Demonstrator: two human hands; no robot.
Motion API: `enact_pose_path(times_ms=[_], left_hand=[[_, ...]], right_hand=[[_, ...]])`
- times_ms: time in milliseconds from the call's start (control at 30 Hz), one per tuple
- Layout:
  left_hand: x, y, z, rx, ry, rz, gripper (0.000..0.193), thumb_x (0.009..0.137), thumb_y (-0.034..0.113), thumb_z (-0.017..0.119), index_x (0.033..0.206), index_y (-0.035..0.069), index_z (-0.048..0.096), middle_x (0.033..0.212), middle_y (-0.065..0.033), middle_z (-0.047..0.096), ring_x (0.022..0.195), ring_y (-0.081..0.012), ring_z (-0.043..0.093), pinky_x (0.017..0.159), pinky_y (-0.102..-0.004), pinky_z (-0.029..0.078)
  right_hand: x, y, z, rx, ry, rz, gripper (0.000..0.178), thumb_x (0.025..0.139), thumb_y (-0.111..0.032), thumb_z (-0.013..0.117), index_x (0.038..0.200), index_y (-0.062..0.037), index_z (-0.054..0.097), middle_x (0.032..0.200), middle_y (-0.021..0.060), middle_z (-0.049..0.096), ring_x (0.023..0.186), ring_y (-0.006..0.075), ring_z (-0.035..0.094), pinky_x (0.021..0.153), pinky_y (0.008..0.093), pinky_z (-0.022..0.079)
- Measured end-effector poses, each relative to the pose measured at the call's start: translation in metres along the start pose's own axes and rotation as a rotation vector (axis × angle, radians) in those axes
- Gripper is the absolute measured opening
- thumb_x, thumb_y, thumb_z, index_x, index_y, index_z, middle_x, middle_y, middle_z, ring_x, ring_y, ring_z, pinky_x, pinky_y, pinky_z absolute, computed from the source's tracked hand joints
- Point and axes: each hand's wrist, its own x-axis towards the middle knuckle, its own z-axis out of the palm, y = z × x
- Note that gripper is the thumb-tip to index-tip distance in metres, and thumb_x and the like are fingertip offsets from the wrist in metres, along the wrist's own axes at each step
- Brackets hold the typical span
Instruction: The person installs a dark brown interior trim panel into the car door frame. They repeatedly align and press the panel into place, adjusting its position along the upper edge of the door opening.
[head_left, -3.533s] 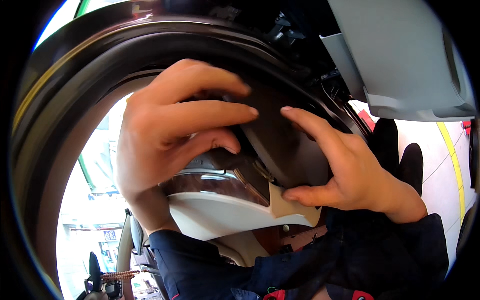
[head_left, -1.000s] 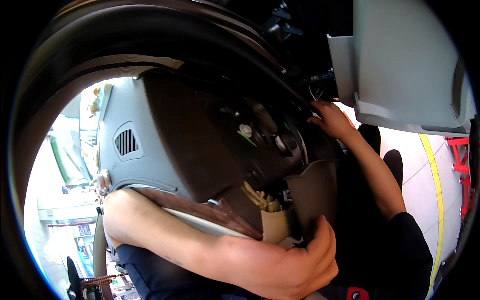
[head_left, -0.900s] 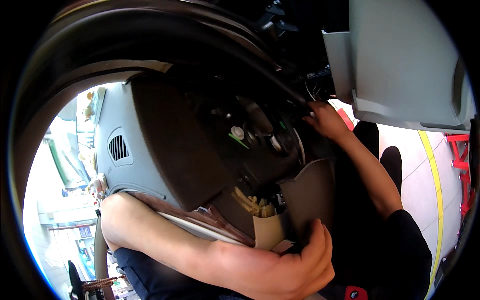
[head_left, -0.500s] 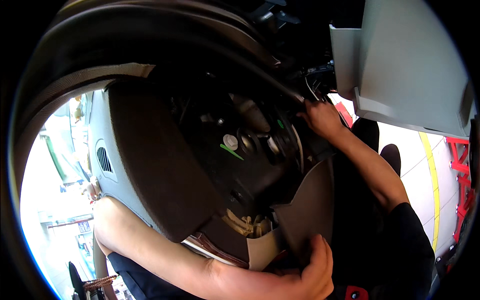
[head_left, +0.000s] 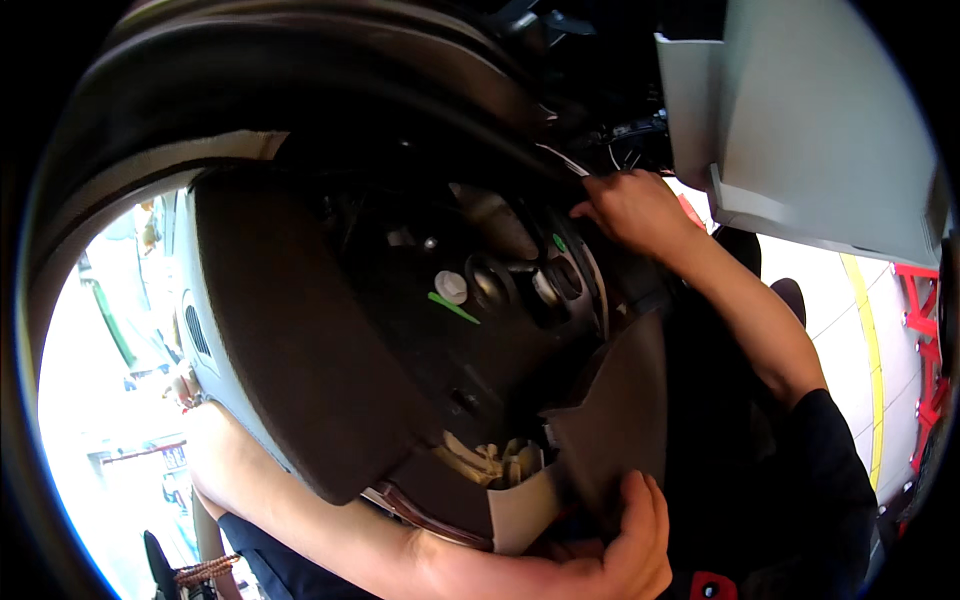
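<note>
Reaching up under a dark vehicle dashboard, the right hand (head_left: pixel 628 208) has its fingers curled closed among thin black and white wires (head_left: pixel 612 158) at the top of the opening; what exactly the fingertips pinch cannot be told. Just below and left of this hand sits the exposed black mechanism (head_left: pixel 500 300), with round black sockets (head_left: pixel 560 280), a small white round cap (head_left: pixel 451 287) and a green stripe mark (head_left: pixel 453 307). The left hand (head_left: pixel 625 545) lies at the lower edge, fingers partly open, thumb and fingers pressed against the lower rim of a dark grey plastic trim panel (head_left: pixel 615 420) that stands between the two hands. A beige plastic connector housing (head_left: pixel 520 495) with pale clips showing at its open top lies just left of that hand, touching the panel's lower corner. A large matte brown cover panel (head_left: pixel 290 340) hangs to the left, with a grey vented panel (head_left: pixel 195 325) behind it. A light grey sheet panel (head_left: pixel 810 120) lies upper right.
</note>
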Motion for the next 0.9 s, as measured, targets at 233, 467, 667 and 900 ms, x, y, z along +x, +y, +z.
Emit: enact_pose_path(times_ms=[233, 467, 667, 900], left_hand=[[0.002, 0.001, -0.006, -0.067, 0.020, -0.025, 0.036, 0.092, 0.029, 0.050, 0.093, -0.004, 0.066, 0.092, -0.0158, 0.062, 0.092, -0.0359, 0.067, 0.081, -0.0516, 0.057], [0.003, 0.010, 0.001, 0.025, -0.030, 0.004, 0.035, 0.094, 0.031, 0.049, 0.097, -0.001, 0.063, 0.091, -0.0143, 0.065, 0.091, -0.0344, 0.067, 0.082, -0.0485, 0.056], [0.007, 0.001, -0.009, -0.026, -0.006, -0.014, 0.035, 0.094, 0.032, 0.049, 0.097, 0.000, 0.063, 0.091, -0.0149, 0.067, 0.089, -0.0338, 0.067, 0.081, -0.0472, 0.055], [0.006, 0.004, -0.007, -0.036, -0.014, -0.001, 0.035, 0.094, 0.031, 0.049, 0.098, -0.001, 0.064, 0.092, -0.0149, 0.067, 0.088, -0.0339, 0.068, 0.080, -0.0483, 0.056]], right_hand=[[0.010, -0.013, -0.022, 0.018, 0.072, -0.030, 0.033, 0.093, -0.035, 0.069, 0.088, -0.0020, 0.066, 0.077, 0.0211, 0.070, 0.075, 0.0405, 0.071, 0.066, 0.0484, 0.057], [0.022, -0.071, -0.067, -0.007, 0.285, -0.046, 0.033, 0.094, -0.033, 0.067, 0.084, -0.0015, 0.069, 0.072, 0.0185, 0.071, 0.070, 0.0368, 0.073, 0.062, 0.0460, 0.058], [0.035, -0.049, -0.086, 0.163, 0.280, -0.178, 0.031, 0.090, -0.034, 0.072, 0.081, -0.0050, 0.070, 0.073, 0.0171, 0.071, 0.071, 0.0373, 0.072, 0.065, 0.0465, 0.058], [0.040, -0.069, -0.095, 0.094, 0.305, -0.228, 0.035, 0.087, -0.033, 0.077, 0.076, -0.0030, 0.064, 0.067, 0.0157, 0.066, 0.068, 0.0381, 0.068, 0.061, 0.0461, 0.054]])
